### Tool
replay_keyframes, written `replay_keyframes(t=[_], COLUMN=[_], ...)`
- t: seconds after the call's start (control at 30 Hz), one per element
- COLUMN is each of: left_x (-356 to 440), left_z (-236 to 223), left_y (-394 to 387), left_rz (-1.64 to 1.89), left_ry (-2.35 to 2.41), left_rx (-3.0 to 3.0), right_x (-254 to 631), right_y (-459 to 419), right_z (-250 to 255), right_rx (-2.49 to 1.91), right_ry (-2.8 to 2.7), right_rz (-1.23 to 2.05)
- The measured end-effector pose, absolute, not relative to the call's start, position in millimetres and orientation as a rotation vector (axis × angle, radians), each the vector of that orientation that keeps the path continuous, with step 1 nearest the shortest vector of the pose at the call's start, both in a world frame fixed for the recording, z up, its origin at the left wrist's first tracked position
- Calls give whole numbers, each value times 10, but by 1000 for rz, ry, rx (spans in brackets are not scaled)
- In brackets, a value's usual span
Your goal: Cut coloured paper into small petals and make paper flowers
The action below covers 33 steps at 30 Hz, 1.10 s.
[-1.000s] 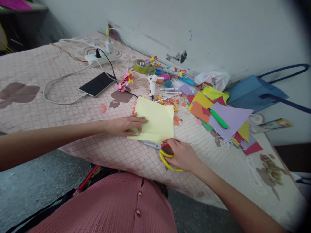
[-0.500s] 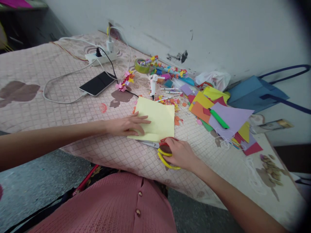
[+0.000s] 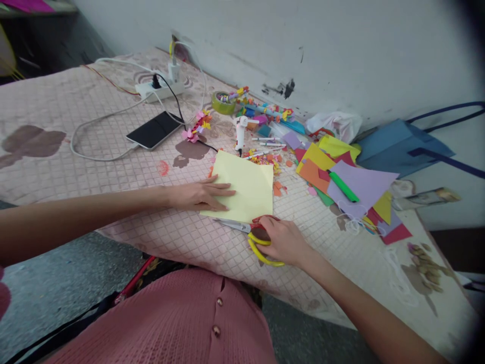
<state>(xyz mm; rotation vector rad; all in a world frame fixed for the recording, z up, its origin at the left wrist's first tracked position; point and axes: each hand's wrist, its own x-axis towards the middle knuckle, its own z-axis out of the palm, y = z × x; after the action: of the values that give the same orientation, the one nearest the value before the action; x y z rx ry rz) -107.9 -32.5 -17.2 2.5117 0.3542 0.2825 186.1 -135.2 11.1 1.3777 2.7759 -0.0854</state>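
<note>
A pale yellow sheet of paper [image 3: 250, 189] lies on the quilted tablecloth [image 3: 125, 177] in front of me. My left hand [image 3: 200, 196] rests flat on its left part, fingers stretched out and spread. Along the sheet's near edge lie the scissors [image 3: 242, 226], blades pointing left. My right hand [image 3: 283, 238] is wrapped round their red and yellow handles at the sheet's near right corner. Part of the handles is hidden by the fingers.
Beyond the paper stand a white glue gun [image 3: 240, 132] and a roll of tape [image 3: 223, 103] among paper scraps. Coloured sheets [image 3: 364, 182] with a green cutter [image 3: 343, 186] lie right. A phone [image 3: 154, 130] and power strip [image 3: 159, 92] are left, a blue bag [image 3: 401, 146] far right.
The near edge of the paper, raised in a fold before, now lies flatter. My left fingers have shifted slightly on the sheet. My right hand still holds the scissors.
</note>
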Motion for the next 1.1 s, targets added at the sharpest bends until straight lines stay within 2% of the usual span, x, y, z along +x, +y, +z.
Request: replay_keyframes(t=[0.57,0.83,1.1], left_x=[-1089,-1110,-1119], left_z=[-172,-210,-208], left_y=[-324,-353,-372], left_rz=[332,340,357], left_ry=[332,547,540], left_rx=[2480,2608,2634], right_x=[1805,1801,1738], right_y=[-1343,-1350,-1302], right_z=[118,120,115], right_rx=[1361,1376,1375], right_ry=[2771,2758,2777], right_rz=[-67,-63,-63])
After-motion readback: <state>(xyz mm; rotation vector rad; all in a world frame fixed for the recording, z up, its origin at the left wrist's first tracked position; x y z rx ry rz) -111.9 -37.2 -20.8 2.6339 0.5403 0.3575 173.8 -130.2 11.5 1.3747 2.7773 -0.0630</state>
